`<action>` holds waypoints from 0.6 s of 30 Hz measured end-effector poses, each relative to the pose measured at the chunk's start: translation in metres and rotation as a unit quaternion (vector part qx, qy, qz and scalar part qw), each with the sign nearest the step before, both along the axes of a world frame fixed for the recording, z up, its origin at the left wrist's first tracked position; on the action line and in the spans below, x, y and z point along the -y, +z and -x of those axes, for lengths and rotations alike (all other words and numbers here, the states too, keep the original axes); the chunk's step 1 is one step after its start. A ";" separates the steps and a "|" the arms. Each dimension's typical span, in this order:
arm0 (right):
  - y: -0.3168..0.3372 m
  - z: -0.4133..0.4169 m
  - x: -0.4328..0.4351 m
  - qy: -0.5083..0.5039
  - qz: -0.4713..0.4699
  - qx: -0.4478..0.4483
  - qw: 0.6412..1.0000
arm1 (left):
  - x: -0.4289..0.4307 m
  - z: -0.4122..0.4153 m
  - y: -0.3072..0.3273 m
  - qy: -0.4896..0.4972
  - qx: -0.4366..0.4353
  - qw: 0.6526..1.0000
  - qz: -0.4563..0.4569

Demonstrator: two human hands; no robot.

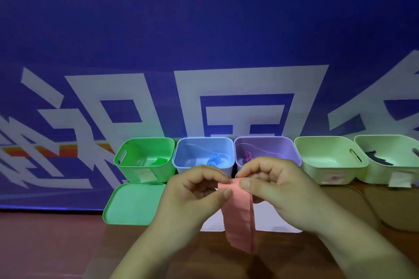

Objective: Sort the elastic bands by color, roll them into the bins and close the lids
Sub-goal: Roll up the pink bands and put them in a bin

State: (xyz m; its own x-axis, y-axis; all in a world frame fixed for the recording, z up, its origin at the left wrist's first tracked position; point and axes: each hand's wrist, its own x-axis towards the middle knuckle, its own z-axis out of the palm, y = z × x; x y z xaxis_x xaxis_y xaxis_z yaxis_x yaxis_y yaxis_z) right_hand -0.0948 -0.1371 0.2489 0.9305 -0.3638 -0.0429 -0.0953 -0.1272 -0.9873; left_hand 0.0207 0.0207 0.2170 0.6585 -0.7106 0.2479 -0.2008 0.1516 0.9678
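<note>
Pink elastic band [239,213], at lower centre of the frame, hangs from both hands above the brown table [56,251]. The left hand [199,190] and right hand [272,183] each pinch its top edge between thumb and fingers. Across mid-frame stands a row of open bins: green bin [145,158], blue bin [204,154], purple bin [267,149], and two pale green bins [328,158] at right. A green lid [133,204] lies just before the green bin.

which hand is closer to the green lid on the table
Left. The left hand sits just right of the green lid; the right hand is farther right, beyond the pink band.
</note>
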 end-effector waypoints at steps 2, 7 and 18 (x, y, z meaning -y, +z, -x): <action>0.000 -0.006 -0.010 -0.013 0.000 0.002 1.000 | -0.008 -0.009 0.000 -0.001 -0.006 1.000 -0.001; -0.002 -0.020 -0.035 -0.059 -0.015 0.016 0.998 | -0.023 -0.029 0.006 -0.002 -0.025 1.000 -0.011; -0.022 -0.046 -0.086 -0.088 -0.066 0.022 0.994 | -0.057 -0.072 -0.004 -0.047 -0.113 0.992 -0.043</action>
